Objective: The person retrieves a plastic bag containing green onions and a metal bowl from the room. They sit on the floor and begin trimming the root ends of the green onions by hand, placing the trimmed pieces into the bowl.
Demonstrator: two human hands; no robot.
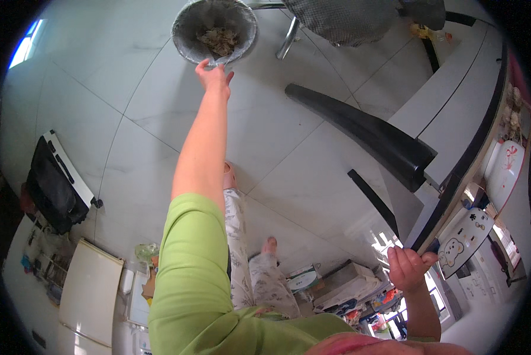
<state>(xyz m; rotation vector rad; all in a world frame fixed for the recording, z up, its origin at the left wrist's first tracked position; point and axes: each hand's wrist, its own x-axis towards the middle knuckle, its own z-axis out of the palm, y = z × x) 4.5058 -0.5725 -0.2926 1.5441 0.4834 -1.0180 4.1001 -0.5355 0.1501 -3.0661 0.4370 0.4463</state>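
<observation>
My left hand (pixel 214 80) reaches far forward to the near rim of a round waste bin (pixel 185 44). A clear plastic liner (pixel 188 57) covers the rim, and crumpled brown-beige scraps (pixel 220 41) lie inside. The fingers are partly spread at the liner; whether they pinch it cannot be made out. At the lower right, my right hand (pixel 409 266) has its fingers curled at the near end of the dark table edge (pixel 443 213). Beside it on the tabletop lies a white board with a cartoon bear (pixel 458 242).
A black curved chair part (pixel 358 131) juts over the tiled floor (pixel 283 146). A mesh chair seat (pixel 349 22) with a metal leg (pixel 288 40) stands beside the bin. Left are a black-and-white wheeled item (pixel 61 182) and a white fridge (pixel 90 288). Boxes (pixel 303 279) stand behind my feet.
</observation>
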